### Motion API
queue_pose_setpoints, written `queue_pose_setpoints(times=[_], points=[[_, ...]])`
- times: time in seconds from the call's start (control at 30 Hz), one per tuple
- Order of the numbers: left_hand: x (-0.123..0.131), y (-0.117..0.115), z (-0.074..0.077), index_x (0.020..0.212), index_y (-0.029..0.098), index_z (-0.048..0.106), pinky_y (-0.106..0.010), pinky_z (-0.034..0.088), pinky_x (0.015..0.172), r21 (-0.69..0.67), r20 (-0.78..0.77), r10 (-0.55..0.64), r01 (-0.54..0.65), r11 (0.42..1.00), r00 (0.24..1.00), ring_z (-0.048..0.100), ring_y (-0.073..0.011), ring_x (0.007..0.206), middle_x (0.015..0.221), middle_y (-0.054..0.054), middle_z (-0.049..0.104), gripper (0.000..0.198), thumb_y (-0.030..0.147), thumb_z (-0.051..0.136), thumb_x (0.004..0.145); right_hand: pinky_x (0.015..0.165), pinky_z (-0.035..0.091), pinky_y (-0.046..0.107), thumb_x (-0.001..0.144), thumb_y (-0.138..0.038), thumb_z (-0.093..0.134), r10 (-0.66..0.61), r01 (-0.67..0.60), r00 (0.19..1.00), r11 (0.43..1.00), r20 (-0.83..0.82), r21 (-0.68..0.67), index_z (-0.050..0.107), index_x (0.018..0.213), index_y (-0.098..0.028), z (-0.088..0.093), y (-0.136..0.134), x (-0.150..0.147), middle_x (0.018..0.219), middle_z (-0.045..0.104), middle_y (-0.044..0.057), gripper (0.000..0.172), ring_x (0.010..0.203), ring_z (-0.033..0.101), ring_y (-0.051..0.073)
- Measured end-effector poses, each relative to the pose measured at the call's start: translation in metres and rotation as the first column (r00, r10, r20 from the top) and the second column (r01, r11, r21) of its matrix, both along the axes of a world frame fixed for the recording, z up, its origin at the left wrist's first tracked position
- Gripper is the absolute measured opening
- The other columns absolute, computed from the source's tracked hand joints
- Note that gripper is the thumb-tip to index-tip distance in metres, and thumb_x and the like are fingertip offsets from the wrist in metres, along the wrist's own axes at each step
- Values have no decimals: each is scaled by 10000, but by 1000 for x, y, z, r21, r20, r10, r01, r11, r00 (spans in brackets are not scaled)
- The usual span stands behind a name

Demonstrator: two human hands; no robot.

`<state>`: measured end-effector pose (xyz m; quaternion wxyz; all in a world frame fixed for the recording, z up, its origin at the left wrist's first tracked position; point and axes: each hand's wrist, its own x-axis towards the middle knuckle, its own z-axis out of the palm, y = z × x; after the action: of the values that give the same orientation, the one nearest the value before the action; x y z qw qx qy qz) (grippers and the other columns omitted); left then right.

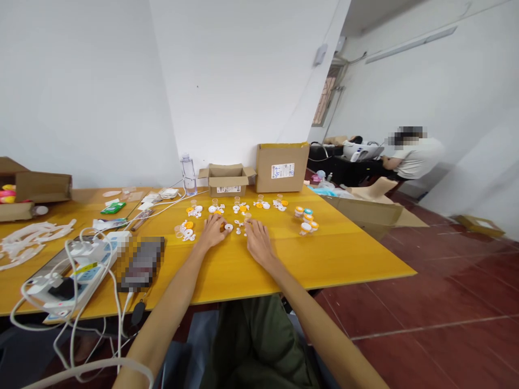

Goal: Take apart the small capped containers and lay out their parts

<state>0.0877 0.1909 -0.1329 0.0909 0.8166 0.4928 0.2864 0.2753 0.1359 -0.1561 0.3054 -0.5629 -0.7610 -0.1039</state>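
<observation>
My left hand (213,232) rests over the table with its fingers curled, thumb and fingertips closed at a small white round piece (228,228). To its right, my right hand (260,241) has bent fingers drawn together beside a small clear cup (247,216); what its fingertips hold is too small to tell. Small white pieces (238,230) lie between the hands. Behind them is a row of groups of clear cups, white parts and orange discs (243,208). Another such group (188,234) lies left of my left hand. Several orange-, white- and teal-topped items (306,228) stand on the right.
An open small carton (227,189), a closed box (281,167) and a clear bottle (188,175) stand at the back. On the left are a power strip (87,273) with cables and a phone (142,263). A person (421,154) sits far right, beyond a large carton (360,213).
</observation>
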Motion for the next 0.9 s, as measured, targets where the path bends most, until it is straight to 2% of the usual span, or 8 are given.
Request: queue_pose_setpoints(times=[0.13,0.23,0.33,0.4,0.57,0.77,0.9], points=[[1,3,-1,860,226,644,-418,439,942,-7,64,-24,24,1000,998,542,-255,1038,999,-57,612,91,308,642,821,941,409,419,881,-107,375,-23,31,962,999,-272,25,574,1208,-213,-8,10,7,1178,597,129,397,1079,524,271],[1,4,-1,856,217,645,-390,462,936,-21,151,-46,50,999,987,573,-228,983,964,-49,624,107,320,627,831,947,435,415,921,-202,340,-51,55,853,998,-520,-8,590,1144,-224,-19,21,16,1087,625,106,335,1061,551,257],[2,6,-1,871,209,646,-341,504,866,-43,259,-70,84,996,963,604,-191,891,964,-41,637,153,355,623,834,942,452,406,923,-252,344,-101,78,753,995,-650,-65,606,1088,-216,-28,29,22,1055,642,106,311,1054,574,250],[3,7,-1,882,205,649,-311,525,801,-55,333,-74,97,994,940,617,-173,841,968,-39,647,198,395,617,838,932,463,390,919,-266,357,-81,74,730,996,-678,-39,612,1054,-224,-33,33,22,1028,655,92,292,1033,590,238],[2,11,-3,897,198,639,-285,542,693,-100,466,-31,88,991,884,647,-164,773,968,-51,665,247,435,620,830,900,482,361,920,-273,363,-58,92,732,996,-679,15,614,1027,-239,-35,34,19,997,669,78,275,995,613,222],[2,13,-5,912,198,655,-289,539,678,-118,382,0,49,992,924,628,-143,679,912,-25,661,149,289,644,795,943,470,390,898,-243,389,-99,80,705,995,-702,-60,611,1036,-219,-29,31,16,1038,670,99,262,1040,610,239],[3,13,-4,966,201,672,-302,539,716,-101,312,-10,43,994,950,617,-140,678,914,-23,659,179,223,618,797,956,465,383,887,-234,412,-119,71,718,993,-686,-99,607,1041,-216,-25,30,16,1059,667,105,248,1060,607,240]])
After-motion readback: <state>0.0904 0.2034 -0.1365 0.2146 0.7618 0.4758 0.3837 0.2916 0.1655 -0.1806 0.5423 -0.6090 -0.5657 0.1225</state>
